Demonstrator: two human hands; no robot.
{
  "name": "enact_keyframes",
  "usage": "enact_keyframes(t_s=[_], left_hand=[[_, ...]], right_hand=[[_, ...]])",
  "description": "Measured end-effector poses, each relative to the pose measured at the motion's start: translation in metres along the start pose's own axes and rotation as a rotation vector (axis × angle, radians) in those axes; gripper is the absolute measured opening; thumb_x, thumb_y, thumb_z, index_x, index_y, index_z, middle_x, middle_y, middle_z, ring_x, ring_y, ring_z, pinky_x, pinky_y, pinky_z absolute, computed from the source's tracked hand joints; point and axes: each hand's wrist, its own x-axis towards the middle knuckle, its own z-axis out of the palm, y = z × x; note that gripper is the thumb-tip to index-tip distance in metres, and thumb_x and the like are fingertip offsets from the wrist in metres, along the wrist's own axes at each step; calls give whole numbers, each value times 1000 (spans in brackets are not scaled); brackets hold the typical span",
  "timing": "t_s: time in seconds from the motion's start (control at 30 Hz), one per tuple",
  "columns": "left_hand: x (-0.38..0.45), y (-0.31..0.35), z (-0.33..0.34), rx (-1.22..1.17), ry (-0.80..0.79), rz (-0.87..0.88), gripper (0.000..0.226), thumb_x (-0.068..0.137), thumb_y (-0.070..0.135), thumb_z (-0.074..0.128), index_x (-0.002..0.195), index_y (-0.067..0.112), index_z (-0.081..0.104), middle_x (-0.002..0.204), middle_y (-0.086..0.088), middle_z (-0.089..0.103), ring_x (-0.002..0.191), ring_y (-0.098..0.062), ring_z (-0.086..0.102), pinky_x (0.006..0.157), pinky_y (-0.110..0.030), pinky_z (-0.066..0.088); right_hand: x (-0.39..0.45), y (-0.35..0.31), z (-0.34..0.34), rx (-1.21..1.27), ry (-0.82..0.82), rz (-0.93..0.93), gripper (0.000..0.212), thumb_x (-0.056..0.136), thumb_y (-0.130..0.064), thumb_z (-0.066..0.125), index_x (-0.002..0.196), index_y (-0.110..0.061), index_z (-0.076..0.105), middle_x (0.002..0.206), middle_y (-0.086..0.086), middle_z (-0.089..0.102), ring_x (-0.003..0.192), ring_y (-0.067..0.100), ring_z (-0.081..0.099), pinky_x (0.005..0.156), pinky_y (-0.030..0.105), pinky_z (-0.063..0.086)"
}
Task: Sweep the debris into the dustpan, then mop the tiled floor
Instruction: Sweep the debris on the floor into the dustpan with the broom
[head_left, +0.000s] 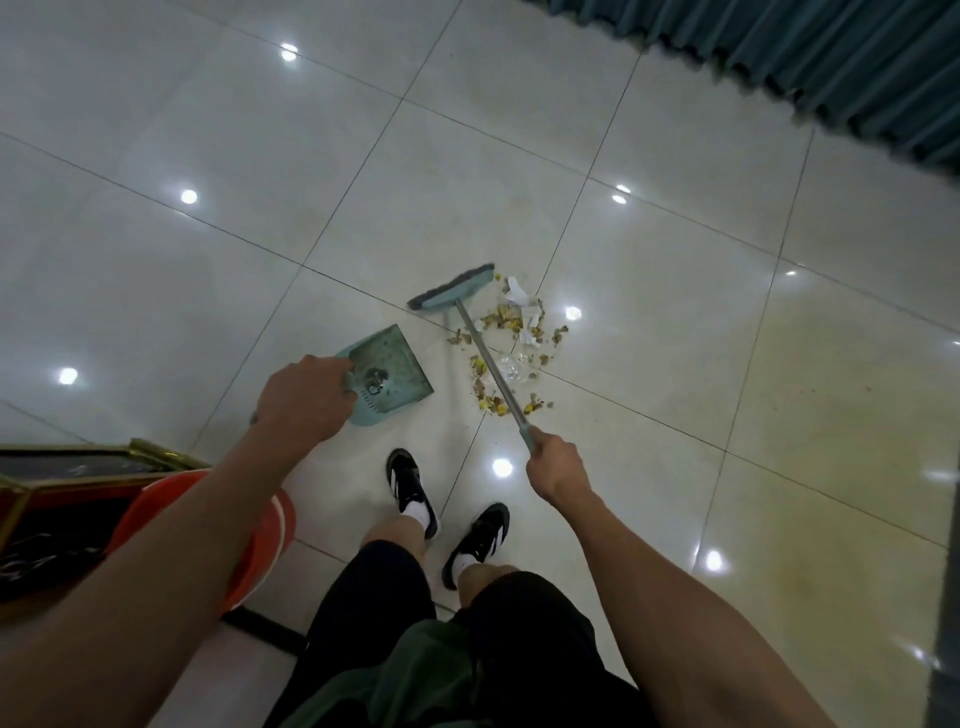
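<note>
Fingers of the left hand (304, 397) were curled round the dustpan's handle, holding the dustpan (392, 371) tilted with its mouth toward the mess. Right hand (556, 465) gripped the lower end of the broom handle (491, 366), fingers wrapped tight; nothing else held.

Broom head (451, 287) sat on the tiled floor (675, 291) at the far side of the pile, bristles down. Debris (511, 343), yellowish scraps, bits of white paper and something clear like plastic, lay scattered under and just right of the handle, near the dustpan's right edge but not in it. Pan looked empty save for stains.

Judged step: sweeping, early. Nothing collected yet; mopping not begun.

Next move probably calls for drawing the broom head back through the pile toward the pan's lip, with the pan pressed flat so light scraps don't slip beneath.

Orange bucket (260, 540) stood near the person's left leg. Dark pleated curtain (831, 67) far right.
</note>
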Motion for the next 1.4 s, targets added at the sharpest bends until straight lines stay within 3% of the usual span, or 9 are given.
enact_keyframes(t_s=[0.13,0.3,0.53,0.7,0.8,1.03,1.23,1.4], left_hand=[[22,-8,-9,-5,7,21,15,91,31,58,101,23,66,86,-7,66,73,-29,63,64,-32,46],[65,-29,-11,-39,-3,55,11,92,31,59,93,22,65,75,-2,60,64,-23,60,61,-31,48],[110,-60,1,-28,-49,143,19,92,36,64,109,28,68,81,-2,66,67,-23,63,66,-35,56],[133,-76,-5,51,-40,216,17,92,39,60,101,27,66,78,-2,65,63,-23,59,57,-29,45],[142,-81,-12,95,-74,243,17,94,39,57,101,27,65,79,-2,64,65,-23,59,58,-30,47],[142,-76,-9,70,-61,254,18,92,38,54,99,26,66,83,-4,65,67,-26,57,58,-30,41],[116,-63,-3,114,-16,322,19,92,35,60,108,27,67,84,-7,69,69,-29,63,64,-35,53],[88,-46,-4,150,-29,343,19,92,33,61,109,28,67,88,-6,70,74,-30,67,68,-35,55]], right_hand=[[32,-26,-11,139,70,45,43,101,-17,41,143,-21,52,111,15,67,84,29,63,76,34,56],[95,-61,-31,196,136,99,39,101,-29,47,138,-20,57,110,13,69,87,31,67,77,41,60],[156,-97,-30,304,80,314,48,95,-6,39,140,-16,53,106,17,65,75,31,63,50,33,52],[115,-94,6,142,-17,340,43,98,-5,37,140,-6,48,120,21,60,104,37,62,84,43,57],[82,-91,40,93,-53,333,43,101,-10,38,143,-8,42,124,20,58,111,36,59,92,40,52],[25,-88,105,173,-119,416,51,98,-12,37,149,-17,36,119,15,61,103,30,62,76,30,48],[-11,-56,110,210,-82,396,50,97,-14,39,146,-23,42,105,12,64,84,25,61,66,30,50],[-32,-36,95,383,29,397,45,102,-22,37,145,-29,46,85,1,61,61,20,62,41,23,47]])
